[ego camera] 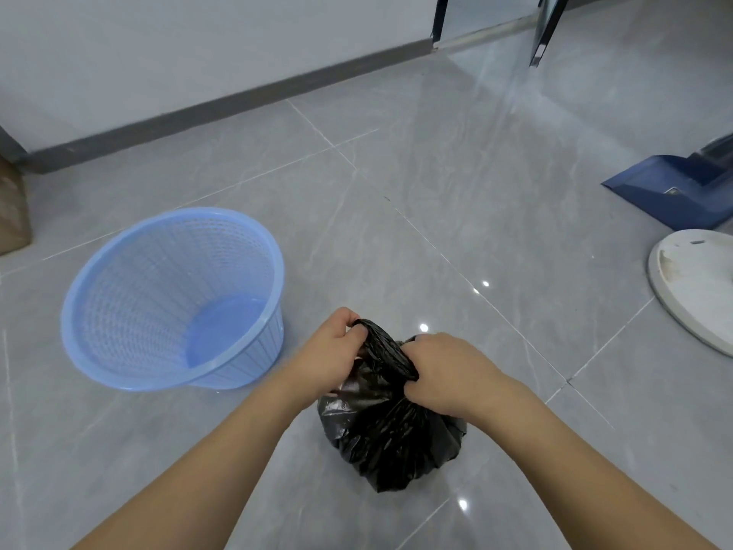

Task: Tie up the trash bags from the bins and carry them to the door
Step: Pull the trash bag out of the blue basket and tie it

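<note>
A full black trash bag (390,438) sits on the grey tiled floor in the lower middle of the head view. Its top is gathered into a twisted strip that runs between my hands. My left hand (337,351) pinches the upper end of that strip. Lower down, at the bag's neck, my right hand (444,371) grips the strip. A light blue plastic mesh bin (119,311) stands to the left with no bag in it, tilted so its inside shows.
A blue dustpan (670,192) lies at the right edge. A round white base (690,279) sits below it. A brown box (12,212) is at the far left by the wall. A glass door with a dark frame (543,29) stands at the top right.
</note>
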`<state>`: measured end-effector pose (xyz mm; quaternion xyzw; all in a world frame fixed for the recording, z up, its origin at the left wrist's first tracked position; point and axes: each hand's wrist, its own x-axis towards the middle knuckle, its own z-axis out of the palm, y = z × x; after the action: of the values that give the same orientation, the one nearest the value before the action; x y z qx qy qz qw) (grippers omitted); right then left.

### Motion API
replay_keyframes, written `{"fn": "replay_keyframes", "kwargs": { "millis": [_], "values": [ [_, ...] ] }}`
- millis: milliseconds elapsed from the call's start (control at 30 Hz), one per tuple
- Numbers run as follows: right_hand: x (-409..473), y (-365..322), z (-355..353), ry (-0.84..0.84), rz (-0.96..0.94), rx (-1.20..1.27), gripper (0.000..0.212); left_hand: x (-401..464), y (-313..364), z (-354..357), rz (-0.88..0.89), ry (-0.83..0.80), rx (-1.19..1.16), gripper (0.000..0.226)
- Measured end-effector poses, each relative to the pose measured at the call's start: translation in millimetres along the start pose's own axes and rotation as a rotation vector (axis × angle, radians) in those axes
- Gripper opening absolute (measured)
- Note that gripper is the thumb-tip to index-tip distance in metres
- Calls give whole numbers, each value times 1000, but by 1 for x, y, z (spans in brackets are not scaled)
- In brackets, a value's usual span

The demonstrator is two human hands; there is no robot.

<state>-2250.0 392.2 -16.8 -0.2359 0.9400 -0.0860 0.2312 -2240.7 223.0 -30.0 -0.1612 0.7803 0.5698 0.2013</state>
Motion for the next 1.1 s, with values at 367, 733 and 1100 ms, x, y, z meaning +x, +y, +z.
{"fn": "replay_keyframes", "kwargs": {
  "millis": [367,733,1100],
  "values": [
    [-7,15,30,595,-75,-147,17,6,1,13,21,74,-132,14],
    [-12,19,33,629,-166,-55,56,12,6,24,-124,143,-170,15],
    [-6,26,32,392,-20,237,29,5,-20,16,162,-35,367,16]
  ]
}}
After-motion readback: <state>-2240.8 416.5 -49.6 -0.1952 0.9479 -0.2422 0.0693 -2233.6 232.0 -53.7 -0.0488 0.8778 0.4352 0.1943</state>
